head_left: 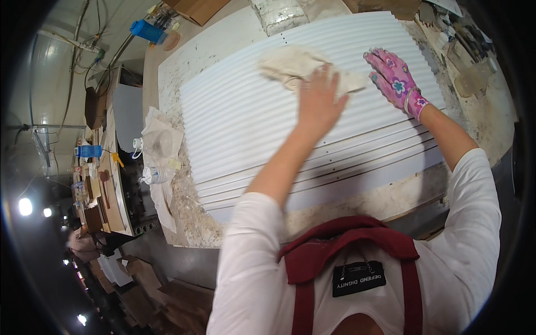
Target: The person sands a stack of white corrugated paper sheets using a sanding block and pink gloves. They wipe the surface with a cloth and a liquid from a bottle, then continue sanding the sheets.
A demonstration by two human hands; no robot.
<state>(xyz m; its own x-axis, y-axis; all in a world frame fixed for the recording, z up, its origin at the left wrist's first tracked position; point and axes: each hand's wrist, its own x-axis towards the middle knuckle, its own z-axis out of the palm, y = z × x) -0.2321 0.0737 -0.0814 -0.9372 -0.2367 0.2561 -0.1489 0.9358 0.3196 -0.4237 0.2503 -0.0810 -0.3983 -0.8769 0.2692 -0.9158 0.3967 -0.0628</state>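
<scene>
A white ridged rectangular panel (357, 123) lies on a stained pale worktable (180, 234), a crumpled cream fabric cloth (285, 61) on the panel's far half. Left of it lies a clear plastic bottle (157, 175); farther back, a blue cylindrical bottle (146, 30).

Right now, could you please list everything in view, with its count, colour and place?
Worktable: 1, pale, centre
Ribbed panel: 1, white, on the worktable
Cloth: 1, cream, on the panel
Wrapped bundle: 1, whitish, far edge
Bottles: 2, blue, left side
Plastic containers: 2, clear, table's left edge
Jar: 1, cloudy, right edge
Clutter: uncounted, mixed, far right corner
Cardboard boxes: several, brown, far edge and lower left
Lamps: several, white, lower left
Co-worker: 1, pinkish top, lower left
Apron: 1, dark red, worn
Left hand: 1, bare, on the cloth
Right hand: 1, pink flowered glove, over the panel
</scene>
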